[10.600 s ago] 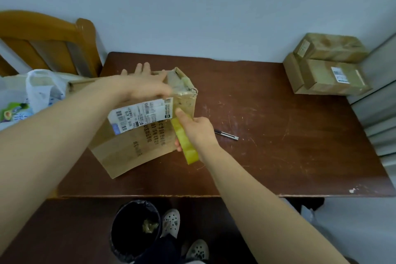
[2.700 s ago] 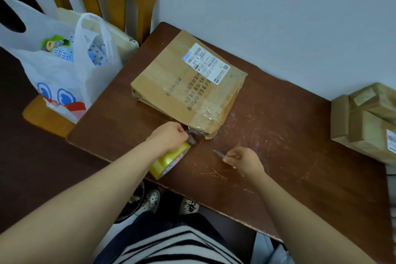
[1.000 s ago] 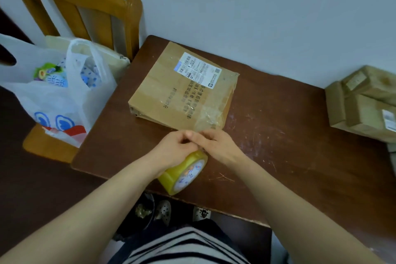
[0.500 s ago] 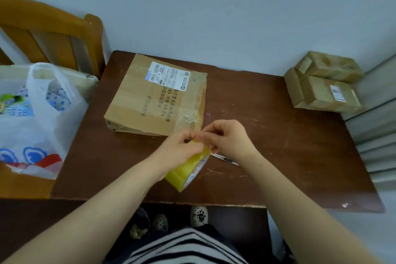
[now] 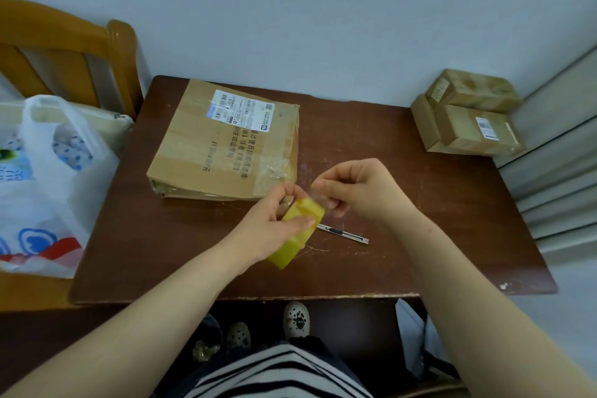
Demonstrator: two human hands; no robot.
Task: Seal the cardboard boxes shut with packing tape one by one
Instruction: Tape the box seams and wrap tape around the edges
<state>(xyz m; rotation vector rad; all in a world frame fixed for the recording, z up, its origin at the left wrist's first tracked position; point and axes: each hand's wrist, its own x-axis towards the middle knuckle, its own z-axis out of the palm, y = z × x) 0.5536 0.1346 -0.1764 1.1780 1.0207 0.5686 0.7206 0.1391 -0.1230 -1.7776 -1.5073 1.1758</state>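
Note:
A flat cardboard box [image 5: 223,145] with a white shipping label lies on the brown table [image 5: 403,191], its near right corner covered in clear tape. Just in front of that corner my left hand [image 5: 274,223] grips a yellow roll of packing tape [image 5: 298,233], held on edge above the table. My right hand [image 5: 352,191] pinches the loose clear end of the tape beside the roll. A utility knife [image 5: 344,233] lies on the table under my hands.
A stack of small cardboard boxes [image 5: 468,116] sits at the table's far right corner. A wooden chair [image 5: 64,55] stands at the left with a white plastic bag [image 5: 45,184] on its seat. The wall runs behind the table.
My right hand has pulled the tape end a little away from the roll to the right. The roll has turned more edge-on in my left hand. The view has shifted slightly.

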